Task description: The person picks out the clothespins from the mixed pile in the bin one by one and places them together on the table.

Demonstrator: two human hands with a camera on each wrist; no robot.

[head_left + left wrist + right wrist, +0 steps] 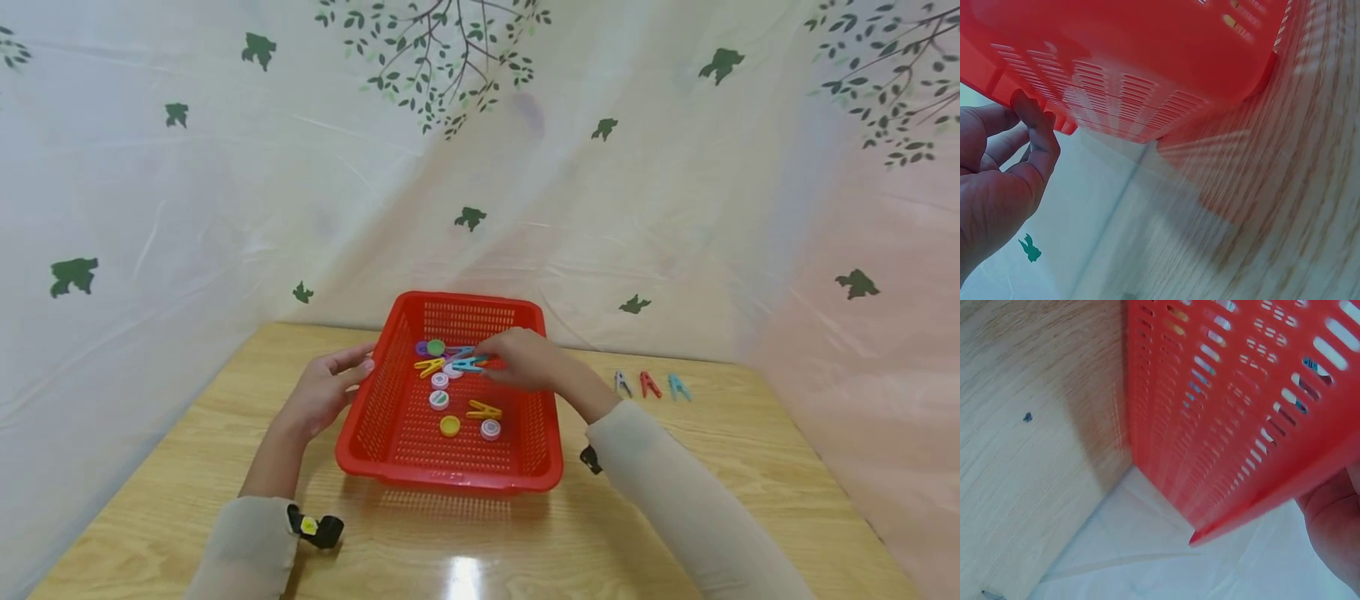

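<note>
A red slotted basket (450, 482) stands on the wooden table (750, 467). My left hand (352, 368) rests with nearly straight fingers against the basket's left rim; the left wrist view shows its fingertips (1025, 106) touching the basket (1147, 62) rim from outside. My right hand (491, 363) reaches inside the basket and pinches a teal clothespin (467, 364). In the right wrist view, the basket (1222, 425) wall fills the frame, with only part of that hand (1335, 512) visible at the lower right. Inside lie two yellow clothespins (483, 410) and several bottle caps (450, 426).
Three clothespins lie in a row on the table right of the basket: grey (622, 382), red (648, 384) and teal (678, 387). A white curtain with green leaf prints (480, 167) hangs close behind and around the table.
</note>
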